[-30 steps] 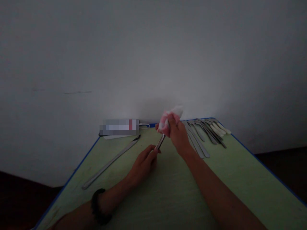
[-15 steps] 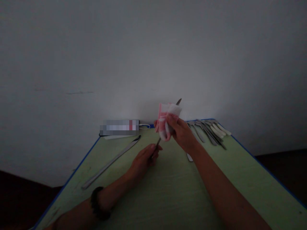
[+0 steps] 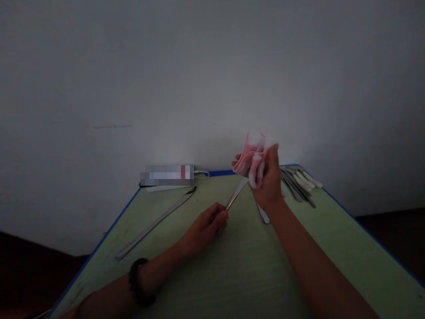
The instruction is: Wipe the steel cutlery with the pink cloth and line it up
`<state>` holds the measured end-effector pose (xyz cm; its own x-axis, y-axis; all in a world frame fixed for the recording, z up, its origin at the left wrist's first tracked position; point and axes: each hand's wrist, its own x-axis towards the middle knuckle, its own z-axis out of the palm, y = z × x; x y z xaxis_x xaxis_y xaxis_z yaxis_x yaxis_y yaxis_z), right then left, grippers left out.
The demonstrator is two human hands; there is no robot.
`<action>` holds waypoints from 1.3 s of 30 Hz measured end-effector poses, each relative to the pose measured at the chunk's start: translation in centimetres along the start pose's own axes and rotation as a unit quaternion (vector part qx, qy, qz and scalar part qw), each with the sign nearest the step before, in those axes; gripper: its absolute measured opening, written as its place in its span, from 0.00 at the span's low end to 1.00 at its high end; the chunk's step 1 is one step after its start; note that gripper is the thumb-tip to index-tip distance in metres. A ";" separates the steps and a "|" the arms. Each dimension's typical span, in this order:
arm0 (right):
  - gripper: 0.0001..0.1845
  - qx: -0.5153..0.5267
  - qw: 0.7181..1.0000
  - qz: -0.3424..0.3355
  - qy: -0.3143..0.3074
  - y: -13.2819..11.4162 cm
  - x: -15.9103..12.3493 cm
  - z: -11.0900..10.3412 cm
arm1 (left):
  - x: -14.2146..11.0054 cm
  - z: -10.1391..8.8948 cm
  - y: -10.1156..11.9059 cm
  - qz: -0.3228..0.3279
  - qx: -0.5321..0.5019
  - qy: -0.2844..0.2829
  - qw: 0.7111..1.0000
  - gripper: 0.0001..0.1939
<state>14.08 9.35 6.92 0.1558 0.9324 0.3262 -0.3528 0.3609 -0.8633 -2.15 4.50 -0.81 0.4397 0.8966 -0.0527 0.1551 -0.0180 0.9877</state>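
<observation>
Left hand: the left hand [image 3: 210, 223] was closed around the lower end of a metal utensil [image 3: 237, 193].
Right hand: the right hand [image 3: 270, 184] loosely held a pink-and-white cloth [image 3: 255, 161], thumb raised.
Held utensil: it slanted up above the table [image 3: 232, 274], its upper end near the cloth; whether they touched could not be told.
Right side: several metal pieces [image 3: 295, 188] lay together beside white-handled pieces [image 3: 303, 181]; another utensil [image 3: 263, 214] lay partly hidden by the right wrist.
Left side: one long utensil [image 3: 154, 224] lay apart, near the pixelated item [image 3: 168, 176].
Progress: one utensil was in hand, not laid down; nothing visible showed which of the others had been handled.
</observation>
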 end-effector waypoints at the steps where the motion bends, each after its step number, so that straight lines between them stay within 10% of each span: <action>1: 0.34 -0.001 1.000 -0.003 0.005 0.1 0.0 0.0 | 0.0 0.0 0.0 0.000 0.002 -0.002 1.000 0.14; 23: 0.32 -0.169 0.984 0.046 0.014 4.0 -0.6 0.8 | -0.3 -0.4 -0.7 -0.015 0.069 0.040 0.997 0.17; 32: 0.32 0.023 0.994 -0.005 0.109 2.5 0.7 0.0 | -0.6 -0.6 -0.9 -0.033 0.047 0.003 0.998 0.21; 39: 0.33 -0.182 0.983 0.033 -0.009 4.2 -0.7 0.7 | 0.3 -0.7 -1.2 -0.031 -0.041 0.016 0.999 0.21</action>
<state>11.87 10.17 3.33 0.1256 0.9551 0.2683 -0.0070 0.2712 -0.9625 -2.77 5.12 -1.88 0.4023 0.9088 -0.1110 0.1079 0.0734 0.9915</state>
